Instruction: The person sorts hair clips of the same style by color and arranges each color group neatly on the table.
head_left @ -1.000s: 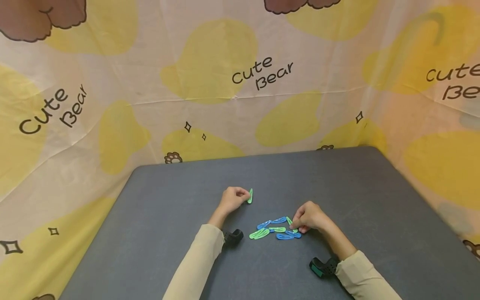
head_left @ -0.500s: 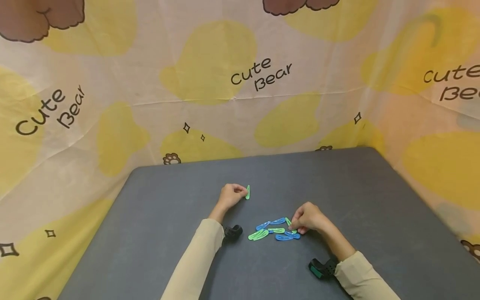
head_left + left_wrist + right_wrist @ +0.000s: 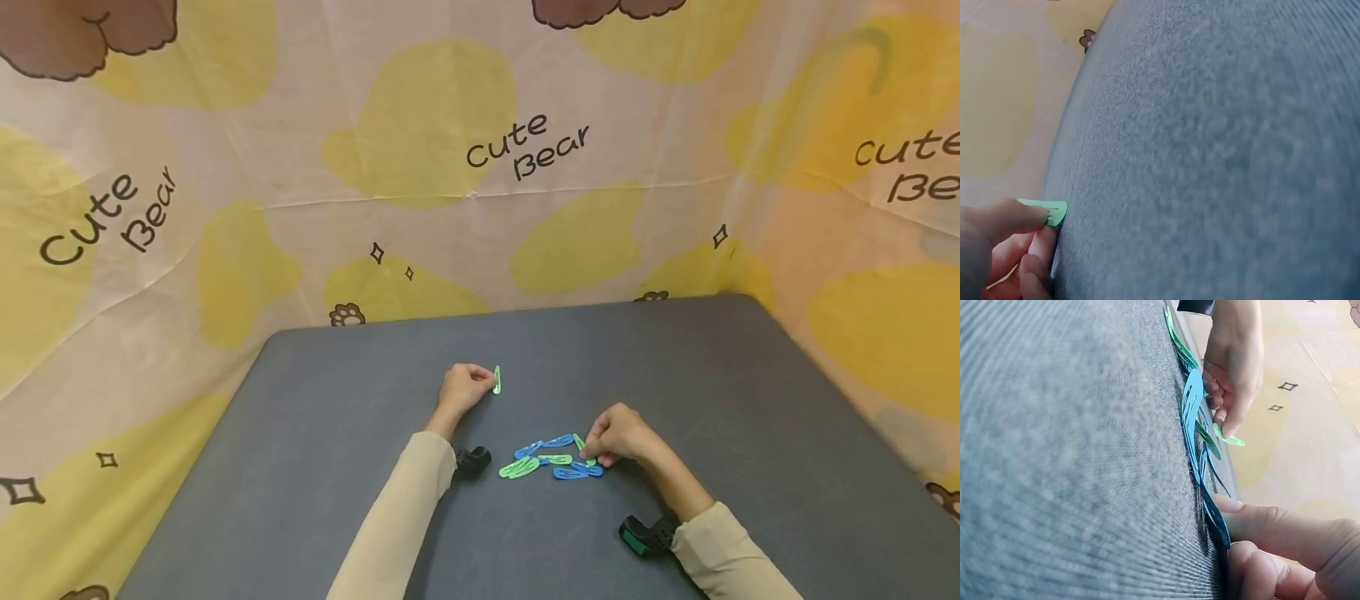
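Note:
Between thumb and fingertips my left hand (image 3: pixel 465 390) pinches a green snap hair clip (image 3: pixel 497 380) over the far middle of the table. Its rounded end (image 3: pixel 1057 211) pokes out past the thumb in the left wrist view. My right hand (image 3: pixel 621 433) has thumb and fingers curled at a second green hair clip (image 3: pixel 578 442), on the right side of a small pile. In the right wrist view a blue hair clip (image 3: pixel 1192 419) hides much of that spot. Several other green clips (image 3: pixel 519 467) and blue clips (image 3: pixel 572 473) lie close together left of the right hand.
The grey cloth-like table top (image 3: pixel 360 400) reaches back to a printed curtain (image 3: pixel 420 125) with yellow patches and lettering. Black wrist devices (image 3: pixel 647 535) sit on both forearms, near the cream sleeves (image 3: pixel 731 550).
The left hand has moved slightly farther toward the table's far side with its green hair clip. The right hand and the pile have stayed in place.

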`<state>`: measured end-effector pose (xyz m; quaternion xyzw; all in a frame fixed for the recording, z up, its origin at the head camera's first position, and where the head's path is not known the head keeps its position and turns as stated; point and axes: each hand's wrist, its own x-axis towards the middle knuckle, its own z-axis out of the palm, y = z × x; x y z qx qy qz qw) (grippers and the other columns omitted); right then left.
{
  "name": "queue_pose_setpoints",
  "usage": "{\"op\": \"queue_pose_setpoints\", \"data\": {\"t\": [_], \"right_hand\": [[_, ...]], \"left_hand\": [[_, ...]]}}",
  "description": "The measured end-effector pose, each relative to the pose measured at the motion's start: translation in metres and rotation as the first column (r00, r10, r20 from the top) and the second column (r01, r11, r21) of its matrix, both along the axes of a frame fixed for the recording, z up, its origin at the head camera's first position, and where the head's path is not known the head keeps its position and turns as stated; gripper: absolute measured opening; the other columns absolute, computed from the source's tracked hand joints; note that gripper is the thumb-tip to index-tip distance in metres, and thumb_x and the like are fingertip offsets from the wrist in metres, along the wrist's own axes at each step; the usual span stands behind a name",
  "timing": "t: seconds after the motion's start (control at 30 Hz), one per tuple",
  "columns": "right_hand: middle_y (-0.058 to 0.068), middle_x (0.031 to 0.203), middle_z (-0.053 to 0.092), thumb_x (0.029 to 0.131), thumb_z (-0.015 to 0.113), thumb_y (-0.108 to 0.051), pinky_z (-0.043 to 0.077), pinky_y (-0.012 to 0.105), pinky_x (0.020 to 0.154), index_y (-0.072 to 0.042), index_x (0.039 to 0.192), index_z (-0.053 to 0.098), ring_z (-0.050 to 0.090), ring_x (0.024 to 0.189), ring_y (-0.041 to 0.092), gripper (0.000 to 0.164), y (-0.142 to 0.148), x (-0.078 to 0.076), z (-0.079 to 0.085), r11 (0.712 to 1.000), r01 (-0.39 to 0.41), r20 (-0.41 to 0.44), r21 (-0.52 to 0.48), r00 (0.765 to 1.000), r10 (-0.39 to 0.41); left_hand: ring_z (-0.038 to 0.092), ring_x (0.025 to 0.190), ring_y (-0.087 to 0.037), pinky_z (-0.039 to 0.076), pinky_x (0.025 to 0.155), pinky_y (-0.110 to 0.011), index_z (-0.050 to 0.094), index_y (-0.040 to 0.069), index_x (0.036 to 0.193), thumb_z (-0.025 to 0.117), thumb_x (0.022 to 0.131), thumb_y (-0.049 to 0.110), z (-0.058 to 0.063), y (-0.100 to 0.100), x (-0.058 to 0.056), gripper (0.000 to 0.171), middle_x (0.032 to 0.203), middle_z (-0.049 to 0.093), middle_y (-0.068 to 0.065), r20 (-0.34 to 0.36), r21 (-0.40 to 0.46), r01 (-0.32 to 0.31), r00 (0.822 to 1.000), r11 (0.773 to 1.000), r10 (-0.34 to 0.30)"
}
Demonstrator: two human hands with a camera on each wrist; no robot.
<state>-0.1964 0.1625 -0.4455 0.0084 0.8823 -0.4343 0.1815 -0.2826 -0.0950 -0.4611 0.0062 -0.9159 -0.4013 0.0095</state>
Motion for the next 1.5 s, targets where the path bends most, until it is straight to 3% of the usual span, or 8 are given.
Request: {"op": "queue_pose_setpoints", "data": {"t": [0.2, 0.57, 0.97, 1.5], "right_hand": [[-0.004, 0.05, 0.056, 0.069, 0.082, -0.003, 0.048, 0.019, 0.045, 0.0, 0.068, 0.07, 0.051, 0.041, 0.003, 0.012, 0.001, 0.0, 0.001, 1.0, 0.001, -0.004, -0.011, 1.0, -0.001], [-0.003, 0.052, 0.057, 0.071, 0.081, -0.004, 0.049, 0.021, 0.047, 0.0, 0.069, 0.07, 0.052, 0.042, 0.004, 0.012, 0.002, 0.001, 0.001, 1.0, -0.002, -0.006, -0.015, 1.0, 0.002], [-0.004, 0.053, 0.058, 0.075, 0.078, -0.005, 0.05, 0.02, 0.047, 0.002, 0.072, 0.071, 0.053, 0.044, 0.003, 0.009, 0.003, 0.0, 0.0, 0.999, -0.017, -0.007, -0.038, 1.0, 0.017], [-0.007, 0.056, 0.057, 0.082, 0.073, -0.009, 0.05, 0.017, 0.051, 0.007, 0.084, 0.072, 0.053, 0.049, 0.001, 0.016, 0.014, -0.002, 0.0, 0.979, -0.122, 0.028, -0.166, 0.991, 0.128]], "left_hand": [[0.066, 0.069, -0.017, 0.046, 0.06, -0.027, 0.077, 0.013, 0.08, 0.071, 0.08, 0.024, 0.0, 0.007, -0.001, 0.012, 0.081, 0.076, -0.004, 0.01, -0.052, -0.085, 0.996, 0.995, 0.086], [0.066, 0.066, -0.018, 0.043, 0.052, -0.026, 0.077, 0.014, 0.075, 0.072, 0.077, 0.021, 0.003, 0.013, 0.001, 0.009, 0.081, 0.076, -0.004, 0.031, -0.079, -0.156, 0.987, 0.985, 0.158], [0.069, 0.07, -0.02, 0.046, 0.055, -0.029, 0.077, 0.014, 0.073, 0.076, 0.076, 0.022, 0.003, 0.013, 0.002, 0.009, 0.08, 0.077, -0.004, 0.013, -0.075, -0.178, 0.984, 0.981, 0.18], [0.065, 0.066, -0.018, 0.041, 0.054, -0.029, 0.076, 0.015, 0.072, 0.076, 0.076, 0.024, -0.001, 0.016, 0.003, 0.01, 0.078, 0.076, -0.002, 0.009, -0.077, -0.213, 0.977, 0.974, 0.214]]}}
